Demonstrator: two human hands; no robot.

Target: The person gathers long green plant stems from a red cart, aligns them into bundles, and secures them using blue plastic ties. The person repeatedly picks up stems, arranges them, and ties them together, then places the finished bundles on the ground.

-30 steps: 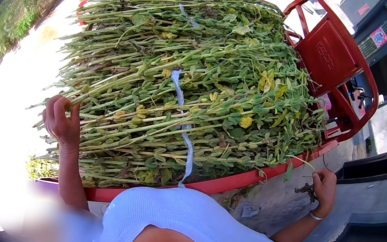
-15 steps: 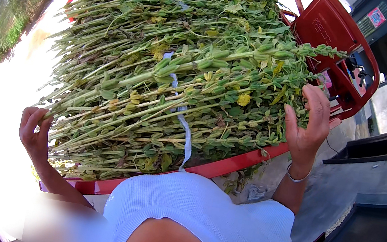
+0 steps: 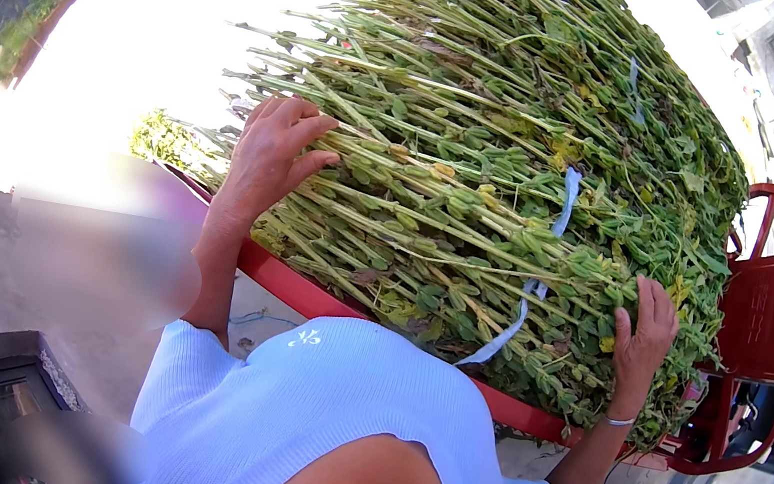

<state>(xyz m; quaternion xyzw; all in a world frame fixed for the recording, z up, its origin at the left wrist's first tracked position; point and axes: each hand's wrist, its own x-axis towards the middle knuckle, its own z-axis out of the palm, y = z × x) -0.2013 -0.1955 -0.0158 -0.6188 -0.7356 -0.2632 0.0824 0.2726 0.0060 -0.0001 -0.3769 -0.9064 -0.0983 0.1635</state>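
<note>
A thick pile of cut green stalks with seed pods (image 3: 475, 195), which look like sesame plants, fills the space before me. Their bare ends point left and the leafy tops lie to the right. My left hand (image 3: 274, 153) rests at the bare ends on the near side, fingers stretched out and thumb apart. Over by the leafy tops, my right hand (image 3: 645, 336) lies on the pile with its thumb spread from the fingers. Between the hands, a pale blue strip (image 3: 506, 332) runs across the stalks.
Under the pile, the red side rail of a cart (image 3: 284, 287) passes close to my body. A red metal seat frame (image 3: 763, 312) stands at the right end. Black-framed objects lie at lower left and lower right. Bright sunlit ground (image 3: 167, 35) stretches out at the left.
My left hand has let go of the stalk end it pinched and now lies on the pile. That stalk, held across the top before, is down among the others. The view has turned left.
</note>
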